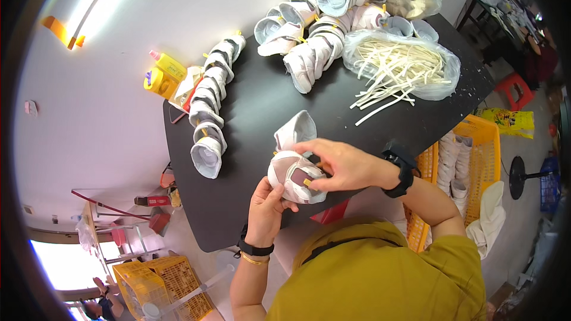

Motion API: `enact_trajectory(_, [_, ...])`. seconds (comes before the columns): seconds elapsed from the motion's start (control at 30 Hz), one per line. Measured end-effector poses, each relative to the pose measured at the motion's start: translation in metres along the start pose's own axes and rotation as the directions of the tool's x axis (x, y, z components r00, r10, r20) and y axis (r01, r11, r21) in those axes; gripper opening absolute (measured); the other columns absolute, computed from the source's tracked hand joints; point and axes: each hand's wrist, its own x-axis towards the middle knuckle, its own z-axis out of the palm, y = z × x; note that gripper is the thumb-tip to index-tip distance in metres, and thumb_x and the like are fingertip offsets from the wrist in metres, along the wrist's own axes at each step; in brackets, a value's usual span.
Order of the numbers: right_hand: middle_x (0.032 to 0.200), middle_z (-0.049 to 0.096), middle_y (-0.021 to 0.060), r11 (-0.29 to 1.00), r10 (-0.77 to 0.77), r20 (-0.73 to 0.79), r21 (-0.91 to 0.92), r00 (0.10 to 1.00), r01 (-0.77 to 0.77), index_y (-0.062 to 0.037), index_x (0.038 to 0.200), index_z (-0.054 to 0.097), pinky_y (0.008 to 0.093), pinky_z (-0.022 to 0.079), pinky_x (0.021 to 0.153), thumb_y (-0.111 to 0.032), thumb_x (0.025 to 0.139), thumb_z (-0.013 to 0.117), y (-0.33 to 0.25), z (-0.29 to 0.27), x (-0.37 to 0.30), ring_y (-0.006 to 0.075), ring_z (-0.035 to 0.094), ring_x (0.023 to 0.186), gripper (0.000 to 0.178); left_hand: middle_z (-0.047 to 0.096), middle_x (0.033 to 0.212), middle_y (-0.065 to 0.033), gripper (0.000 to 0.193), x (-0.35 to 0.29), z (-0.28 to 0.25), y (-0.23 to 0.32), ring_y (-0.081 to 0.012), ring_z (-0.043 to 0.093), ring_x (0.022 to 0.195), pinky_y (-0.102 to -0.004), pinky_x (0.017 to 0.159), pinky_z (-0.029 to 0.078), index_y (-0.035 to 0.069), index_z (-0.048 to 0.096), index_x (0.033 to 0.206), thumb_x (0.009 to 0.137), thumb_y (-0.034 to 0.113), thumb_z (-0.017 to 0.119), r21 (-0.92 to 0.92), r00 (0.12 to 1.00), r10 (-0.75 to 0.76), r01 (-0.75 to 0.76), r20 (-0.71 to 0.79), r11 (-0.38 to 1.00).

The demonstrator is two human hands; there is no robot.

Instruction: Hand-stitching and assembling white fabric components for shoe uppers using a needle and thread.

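Near the front edge of the dark table (262,125), I hold a white and mauve shoe upper (285,169) between both hands. My left hand (266,209) grips its lower left side, thumb on top and fingers beneath. Across its other side, my right hand (342,163) has its fingers closed on the upper beside a small yellow tab (307,182). Whether anything small is pinched in those fingers, I cannot tell. Just beyond, a second pale upper (298,131) with a grey lining lies on the table, touching or very close to the held one.
A curved row of nested uppers (207,98) lies at the left, by yellow bottles (163,80). Stacked uppers (321,30) and a plastic bag of cream strips (410,62) occupy the far side. At my right stands a yellow crate (482,160) holding uppers; a red stool (514,90) is behind.
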Motion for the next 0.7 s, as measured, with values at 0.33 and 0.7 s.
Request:
enact_trajectory(0.33, [0.114,0.062,0.0123,0.991,0.001,0.097,-0.133,0.995,0.012,-0.0074,0.138,0.044,0.0403,0.054,0.077,-0.017,0.073,0.074,0.002,0.017,-0.007,0.0307,0.066,0.091,0.073,0.065,0.094,-0.0043,0.014,-0.015,0.002,-0.002,-0.0081,0.06,0.071,-0.0212,0.052,0.048,0.003,0.058,0.109,0.099,0.013,0.056,0.143,0.969,-0.232,0.219,0.084,0.965])
enact_trajectory(0.7, [0.073,0.066,0.0147,0.815,0.148,-0.237,-0.52,0.96,-0.254,-0.0018,0.089,0.053,0.0407,0.054,0.056,-0.013,0.071,0.071,0.02,0.051,-0.027,0.0346,0.067,0.066,0.028,0.068,0.091,-0.0032,0.02,-0.019,0.019,-0.035,-0.0081,0.062,0.068,-0.0209,0.049,0.048,0.003,0.062,0.112,0.096,0.016,0.062,0.142,0.961,-0.262,0.272,-0.083,0.952])
